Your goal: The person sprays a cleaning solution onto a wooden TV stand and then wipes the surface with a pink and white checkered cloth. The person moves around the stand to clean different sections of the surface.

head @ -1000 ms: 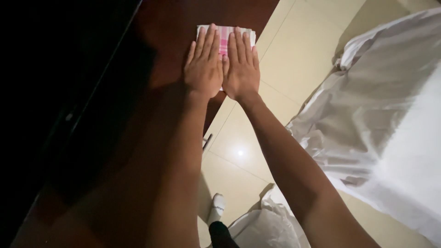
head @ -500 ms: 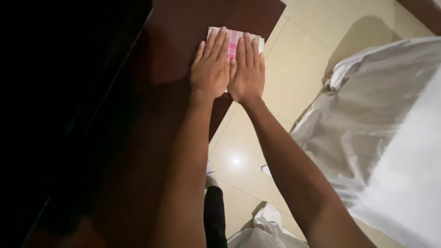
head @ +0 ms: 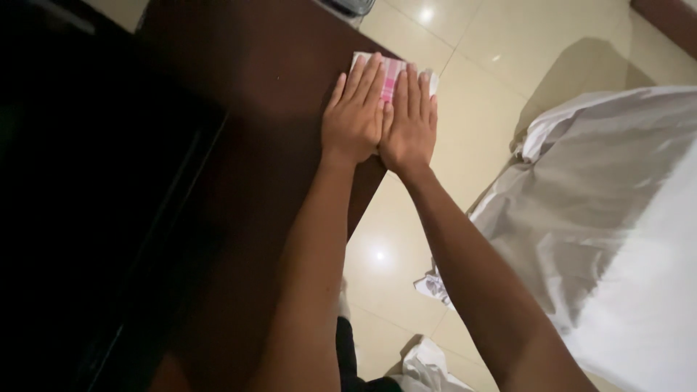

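We press both hands flat, side by side, on a folded pink-and-white checked cloth (head: 393, 72) lying at the far corner of a dark brown desk (head: 247, 145), toward 12 o'clock from us. The left hand (head: 353, 116) and right hand (head: 410, 123) touch along the index fingers, palms down, fingers straight and together, clamped on nothing: they only bear down on the cloth. Its white edge and pink stripes show just past the fingertips and in the gap between the hands; the rest is hidden beneath the palms. We judge the cloth light, soft and limp, thin enough to crease under the palms, not fragile, and likely to slide on the polished desk if pushed sideways. The best hold looks to be a pinch at its free far edge or a corner, at 12 to 1 o'clock. At 3 o'clock a rumpled white bedsheet (head: 617, 218) hangs over glossy cream floor tiles (head: 465, 131), and crumpled white fabric (head: 428, 366) lies on the floor at 5 o'clock
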